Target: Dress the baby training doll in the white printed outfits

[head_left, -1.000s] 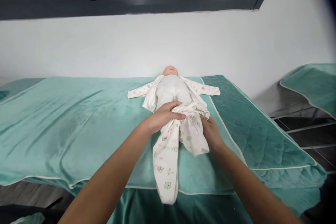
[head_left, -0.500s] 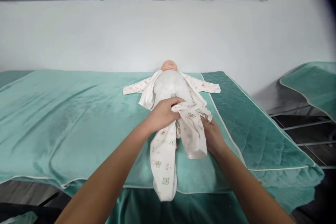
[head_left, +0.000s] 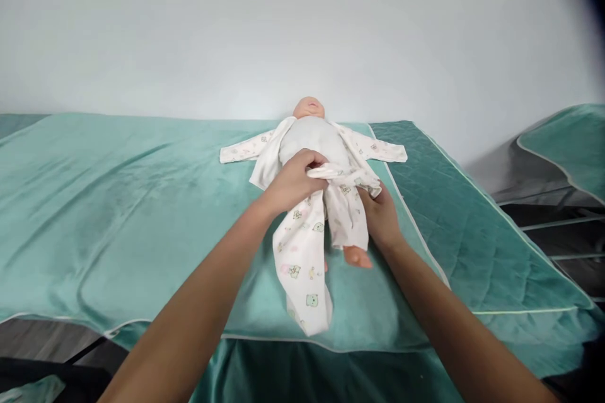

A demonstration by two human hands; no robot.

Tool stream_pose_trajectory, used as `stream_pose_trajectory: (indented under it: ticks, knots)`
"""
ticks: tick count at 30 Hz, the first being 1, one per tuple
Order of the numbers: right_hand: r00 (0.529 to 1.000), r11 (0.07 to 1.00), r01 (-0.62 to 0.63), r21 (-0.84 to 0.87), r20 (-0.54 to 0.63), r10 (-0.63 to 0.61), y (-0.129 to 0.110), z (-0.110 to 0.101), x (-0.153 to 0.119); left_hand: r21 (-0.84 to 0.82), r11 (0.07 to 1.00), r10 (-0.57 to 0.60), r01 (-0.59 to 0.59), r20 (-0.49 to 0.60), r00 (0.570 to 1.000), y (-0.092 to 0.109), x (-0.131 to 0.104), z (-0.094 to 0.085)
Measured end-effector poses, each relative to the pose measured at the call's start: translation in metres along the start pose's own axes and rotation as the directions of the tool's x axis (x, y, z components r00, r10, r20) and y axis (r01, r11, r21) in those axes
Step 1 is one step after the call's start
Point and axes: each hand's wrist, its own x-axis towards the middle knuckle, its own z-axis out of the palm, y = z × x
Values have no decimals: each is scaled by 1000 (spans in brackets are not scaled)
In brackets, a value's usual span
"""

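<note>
A baby doll [head_left: 312,135] lies on its back with its head toward the wall. It has a printed white jacket [head_left: 267,160] on, spread wide at the front. White baby pants [head_left: 302,258] with small animal prints lie over its legs. My left hand [head_left: 297,179] pinches the waistband near the doll's middle. At the other side of the waistband, my right hand [head_left: 382,217] has its fingers closed on the cloth, partly hidden by it. A doll's foot [head_left: 357,257] sticks out of the right pant leg. The left pant leg hangs flat and long, a bit of skin-coloured foot beside it.
A light green velvety cover [head_left: 142,220] spreads under the doll, with a darker quilted pad [head_left: 463,233] to the right. Behind stands a white wall [head_left: 212,38]. Another green cover [head_left: 571,145] lies on a metal frame at far right.
Both hands have moved the waistband up toward the doll's belly. The doll's foot now shows out of the right pant leg. The view has tilted down slightly.
</note>
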Motion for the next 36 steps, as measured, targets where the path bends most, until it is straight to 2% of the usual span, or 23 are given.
stream_pose_trajectory:
  ticks: [3, 6, 9, 11, 14, 17, 20, 23, 26, 29, 33, 36]
  knots:
    - [995, 991, 101, -82, -1, -101, 5, 0, -8, -321, 943, -44, 84, 131, 990, -17, -8, -12]
    - [943, 936, 331, -121, 65, -325, -5, -2, -16, -475, 876, -27, 82, 122, 992, -33, -14, -16]
    - [851, 851, 506, -145, 248, -464, -30, -2, -14, -547, 835, -6, 56, 92, 996, -43, -17, -13]
    - [798, 821, 543, -176, 412, -439, -52, 1, -5, -586, 809, -3, 47, 77, 997, -46, -17, -10]
    - [762, 852, 460, -253, 604, -232, -80, 14, 20, -617, 786, -39, 44, 22, 999, -48, -17, -8]
    - [726, 942, 272, -198, 684, -66, -89, 29, 42, -640, 765, -104, 70, -16, 994, -49, -18, -5]
    - [743, 999, 41, -13, 669, -22, -75, 37, 52, -670, 734, -136, 107, 10, 991, -50, -19, -3]
    - [781, 977, -148, 152, 625, 21, -59, 36, 53, -671, 730, -146, 127, 29, 989, -49, -19, -1]
    - [769, 937, -260, 231, 637, 56, -51, 32, 53, -649, 747, -177, 144, 15, 984, -48, -18, -1]
    - [720, 917, -312, 251, 691, 56, -51, 30, 54, -626, 765, -200, 154, -3, 980, -46, -18, -1]
    - [665, 957, -234, 172, 746, 29, -55, 29, 54, -589, 795, -225, 146, -62, 972, -45, -19, -1]
    - [537, 993, -119, 26, 842, 42, -59, 27, 53, -547, 826, -235, 135, -117, 965, -47, -20, 0]
